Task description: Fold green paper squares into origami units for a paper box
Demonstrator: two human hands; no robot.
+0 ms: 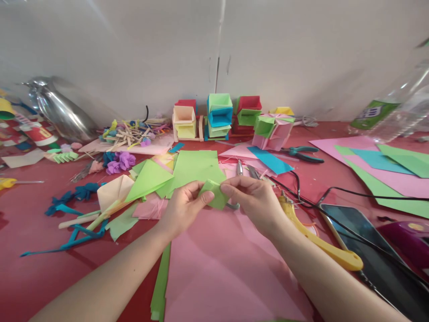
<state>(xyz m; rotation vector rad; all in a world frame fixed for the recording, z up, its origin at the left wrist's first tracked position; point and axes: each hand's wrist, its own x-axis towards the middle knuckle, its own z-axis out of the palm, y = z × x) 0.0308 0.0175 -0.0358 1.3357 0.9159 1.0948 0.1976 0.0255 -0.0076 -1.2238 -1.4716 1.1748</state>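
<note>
A small folded piece of green paper point(216, 197) is held up between my two hands, over the top part of a large pink sheet point(231, 268). My left hand point(189, 203) pinches its left side, thumb in front. At its upper right corner, the thumb and fingers of my right hand point(253, 199) close on the paper. Just behind it lies a flat green sheet point(197, 167). Scissors or similar metal tools point(239, 168) lie partly hidden behind my right hand. A yellow glue gun point(318, 241) rests beside my right forearm.
Folded paper boxes point(219, 117) stand stacked at the back. Blue-handled pliers point(303, 153), a phone point(365, 250) and black cables lie to the right, with a plastic bottle point(389, 107) behind. A steel jug point(62, 109), craft sticks point(129, 136) and purple paper flowers point(120, 162) are left.
</note>
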